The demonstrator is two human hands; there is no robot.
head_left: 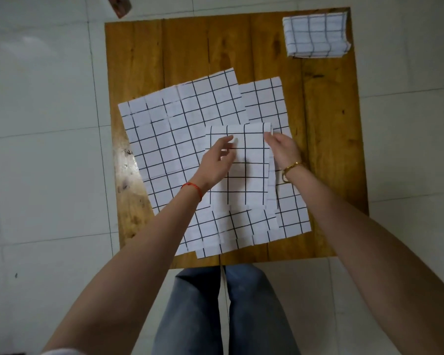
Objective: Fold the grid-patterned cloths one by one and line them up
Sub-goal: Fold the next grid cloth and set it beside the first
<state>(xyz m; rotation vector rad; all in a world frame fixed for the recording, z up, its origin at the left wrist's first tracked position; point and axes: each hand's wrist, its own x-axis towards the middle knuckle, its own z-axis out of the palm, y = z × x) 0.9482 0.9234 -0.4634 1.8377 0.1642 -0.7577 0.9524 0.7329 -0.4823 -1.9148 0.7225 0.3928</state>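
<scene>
Nearest: legs in blue jeans (226,311) at btm centre, standing at near edge of wooden table (144,60). White tiled floor (36,149) all round.

Both forearms reaching fwd over table. Red string bracelet (193,188) on left wrist, gold watch (291,168) on right wrist.

Spread flat over near/middle of table: pile of unfolded grid cloths (169,139), white w/ dark lines, overlapping at slightly diff angles; at least 3 edges showing, exact count unclear. Near corners reaching close to table's front edge.

On top of pile, centre-right: partly folded grid cloth (244,175), a narrower strip lying lengthways away from the person, right side showing doubled layers.

Left hand (217,162) on/just over strip's left portion, fingers extended & lightly spread, nothing pinched — relaxed, not gripping. Contact vs. slight hover hard to tell.

Right hand (283,148) at strip's far right corner, fingertips (268,135) meeting the folded edge there; looks like pinching that edge, thumb side hidden, so grip not fully certain.

Farther: bare wood beyond pile, glare patch on left edge.

Far right corner of table: folded grid cloth stack (315,34), neat squarish bundle, well apart from pile, slightly overhanging table's far right edge.

Beyond table, top left on floor: small brown object (119,5), cut off by frame, unidentifiable.
</scene>
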